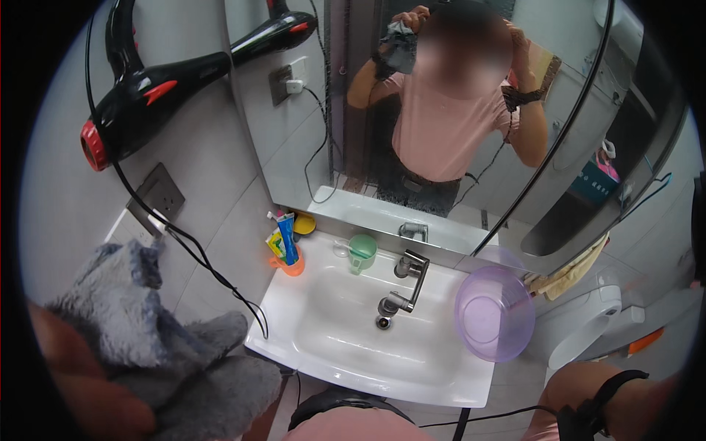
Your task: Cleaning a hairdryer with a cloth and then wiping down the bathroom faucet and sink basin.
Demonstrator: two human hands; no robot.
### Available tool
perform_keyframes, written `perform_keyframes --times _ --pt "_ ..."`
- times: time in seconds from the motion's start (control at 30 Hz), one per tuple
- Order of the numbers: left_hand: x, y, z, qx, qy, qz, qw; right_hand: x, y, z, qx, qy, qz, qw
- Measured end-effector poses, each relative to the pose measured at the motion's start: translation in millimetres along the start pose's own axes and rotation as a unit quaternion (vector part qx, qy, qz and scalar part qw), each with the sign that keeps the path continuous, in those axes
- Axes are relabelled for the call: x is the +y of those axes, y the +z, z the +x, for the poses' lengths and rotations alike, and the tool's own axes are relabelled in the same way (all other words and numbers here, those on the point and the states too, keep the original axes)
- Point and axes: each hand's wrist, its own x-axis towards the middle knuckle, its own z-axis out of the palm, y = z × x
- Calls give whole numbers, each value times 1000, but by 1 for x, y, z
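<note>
My left hand (94,375) is raised close to the camera at the lower left, blurred, its fingers closed on a fluffy grey cloth (127,308). The cloth hangs in folds beside the left end of a white washbasin (364,358). At the lower right my right forearm with a black strap shows, but the right hand itself lies outside the direct view. In the wall mirror (364,138) both hands appear lifted beside the head, the cloth in one of them.
A black hair dryer (138,105) hangs on the left wall, its cable crossing a socket (157,193). On the basin stand an orange cup (292,264) with toothpaste tubes, a green cup (362,251), a folding faucet (411,281) and a purple basin (493,314). A toilet (584,325) stands right.
</note>
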Motion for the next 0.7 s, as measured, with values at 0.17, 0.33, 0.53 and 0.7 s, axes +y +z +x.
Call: perform_keyframes --times 0.17,0.33,0.53,0.7 --pt "-4 1 17 -7 37 5 999 -1 -24 -13 32 -6 -5 999" --pt "-3 0 39 -24 81 -18 996 15 -101 -64 64 8 -34 997" --pt "-6 16 60 4 142 -50 989 -6 -187 -88 81 -17 -89 993" --pt "-4 5 62 0 148 -41 988 -16 -183 -95 88 -16 -75 993"
